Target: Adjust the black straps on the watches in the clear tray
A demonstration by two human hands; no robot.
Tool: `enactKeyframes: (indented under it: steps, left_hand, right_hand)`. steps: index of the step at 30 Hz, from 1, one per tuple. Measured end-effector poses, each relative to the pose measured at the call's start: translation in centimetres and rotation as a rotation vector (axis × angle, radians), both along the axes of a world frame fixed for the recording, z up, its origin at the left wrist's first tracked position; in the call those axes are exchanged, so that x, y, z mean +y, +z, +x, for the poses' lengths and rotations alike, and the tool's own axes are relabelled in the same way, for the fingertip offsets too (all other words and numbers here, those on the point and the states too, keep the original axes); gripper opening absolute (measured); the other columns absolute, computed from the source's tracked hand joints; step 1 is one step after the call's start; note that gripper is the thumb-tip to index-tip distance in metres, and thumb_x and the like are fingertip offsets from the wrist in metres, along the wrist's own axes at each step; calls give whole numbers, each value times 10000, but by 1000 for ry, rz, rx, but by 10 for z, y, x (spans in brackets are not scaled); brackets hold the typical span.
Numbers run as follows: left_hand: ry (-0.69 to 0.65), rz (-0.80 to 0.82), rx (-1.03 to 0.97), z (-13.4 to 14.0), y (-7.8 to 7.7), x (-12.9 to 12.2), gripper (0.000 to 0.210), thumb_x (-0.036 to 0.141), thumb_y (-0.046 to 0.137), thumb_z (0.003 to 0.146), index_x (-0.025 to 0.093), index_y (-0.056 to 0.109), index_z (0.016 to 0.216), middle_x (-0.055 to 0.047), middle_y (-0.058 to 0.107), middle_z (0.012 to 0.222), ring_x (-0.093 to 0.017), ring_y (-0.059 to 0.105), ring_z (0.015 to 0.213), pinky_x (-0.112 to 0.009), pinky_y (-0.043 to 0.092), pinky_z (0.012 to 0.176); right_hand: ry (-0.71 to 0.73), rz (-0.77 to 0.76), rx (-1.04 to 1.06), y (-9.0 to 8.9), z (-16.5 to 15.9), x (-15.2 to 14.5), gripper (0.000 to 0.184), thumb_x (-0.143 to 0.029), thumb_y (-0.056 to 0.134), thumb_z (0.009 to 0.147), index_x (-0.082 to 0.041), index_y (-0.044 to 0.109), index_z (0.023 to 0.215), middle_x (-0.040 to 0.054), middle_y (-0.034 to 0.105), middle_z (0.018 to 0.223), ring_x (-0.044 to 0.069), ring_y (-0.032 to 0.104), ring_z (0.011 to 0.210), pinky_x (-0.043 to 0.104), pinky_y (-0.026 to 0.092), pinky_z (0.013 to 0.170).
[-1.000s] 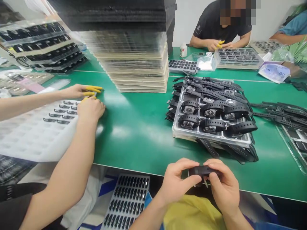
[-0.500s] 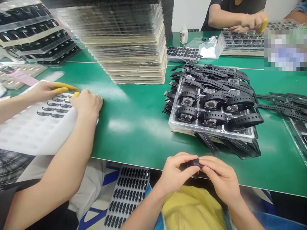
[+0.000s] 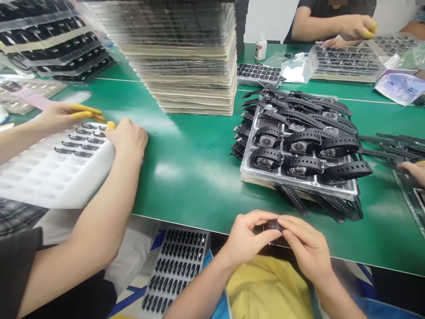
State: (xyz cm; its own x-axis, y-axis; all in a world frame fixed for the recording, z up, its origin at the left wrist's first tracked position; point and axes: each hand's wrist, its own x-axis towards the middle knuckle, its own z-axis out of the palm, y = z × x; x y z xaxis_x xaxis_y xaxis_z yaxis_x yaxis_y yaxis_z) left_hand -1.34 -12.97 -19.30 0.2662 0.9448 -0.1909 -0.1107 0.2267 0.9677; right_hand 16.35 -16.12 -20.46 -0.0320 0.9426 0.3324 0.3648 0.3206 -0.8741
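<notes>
While a co-worker's left hand (image 3: 69,116) with yellow finger cots hovers over the white foam tray (image 3: 28,175) at far left, that co-worker's right hand (image 3: 128,137) rests at the tray's corner, beside short rows of black parts. Further right, a grey tray (image 3: 175,261) of similar black pieces lies below table level, and a tall stack of trays (image 3: 195,84) stands on the green table (image 3: 189,186).

Next comes the person's left hand (image 3: 247,235), thumb and forefinger drawn together on the left end of a small black piece (image 3: 274,224). The piece is held at the table's near edge, above the yellow cloth (image 3: 270,288) in the lap. The person's right hand (image 3: 307,246) meets it from the other end, thumb and fingertips pinched close on it. Fingers cover most of it, so its full shape cannot be told. It looks light and stiff, its smooth surface perhaps slippery; gripping both ends, thumbs beneath and fingertips above, seems the safest hold.

Beyond and to the right, black-strapped watches (image 3: 265,141) sit in a clear plastic tray (image 3: 243,172), and loose black straps (image 3: 392,148) lie near another person's hand (image 3: 413,172).
</notes>
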Motion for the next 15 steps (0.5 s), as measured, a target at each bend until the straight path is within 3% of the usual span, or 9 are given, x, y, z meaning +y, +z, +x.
enactKeyframes:
  steps: [5, 8, 10, 12, 15]
  left_hand:
    - [-2, -49, -87, 0, 0, -5, 352, 335, 822, 794, 122, 740, 1062, -105, 804, 922, -209, 757, 783, -293, 616, 718]
    - [-100, -103, -255, -3, 0, -8, 460, 452, 785, 842, 138, 663, 1156, -116, 795, 950, -230, 765, 826, -310, 619, 714]
    - [-115, -53, -240, -5, -2, -8, 403, 460, 740, 887, 151, 655, 1131, -116, 792, 946, -233, 764, 833, -321, 617, 722]
    - [-47, 177, -67, -6, -5, -9, 262, 400, 693, 934, 154, 689, 1022, -108, 785, 900, -218, 747, 794, -324, 606, 722]
    - [91, 847, 350, -6, -8, -7, 179, 232, 568, 992, 151, 712, 923, -100, 748, 803, -201, 677, 748, -349, 580, 741]
  right_hand:
    - [-13, -58, 18, 0, -3, 2, 270, -215, 635, 962, -309, 807, 1148, 72, 798, 1129, 257, 772, 982, 378, 659, 838]
    - [-54, -179, 169, -1, -4, 2, 226, -313, 653, 967, -293, 821, 1117, 74, 812, 1030, 203, 759, 713, 307, 655, 641]
    - [-49, -278, 293, 0, -5, 2, 242, -383, 653, 969, -270, 831, 1087, 54, 801, 820, 162, 682, 537, 264, 611, 524]
    - [-4, -354, 348, 1, -4, 2, 284, -434, 639, 971, -256, 836, 1072, 17, 719, 605, 156, 636, 471, 245, 585, 491]
    - [55, -358, 288, -2, -3, 6, 307, -495, 732, 877, -266, 844, 1049, 13, 709, 570, 183, 667, 461, 237, 593, 475]
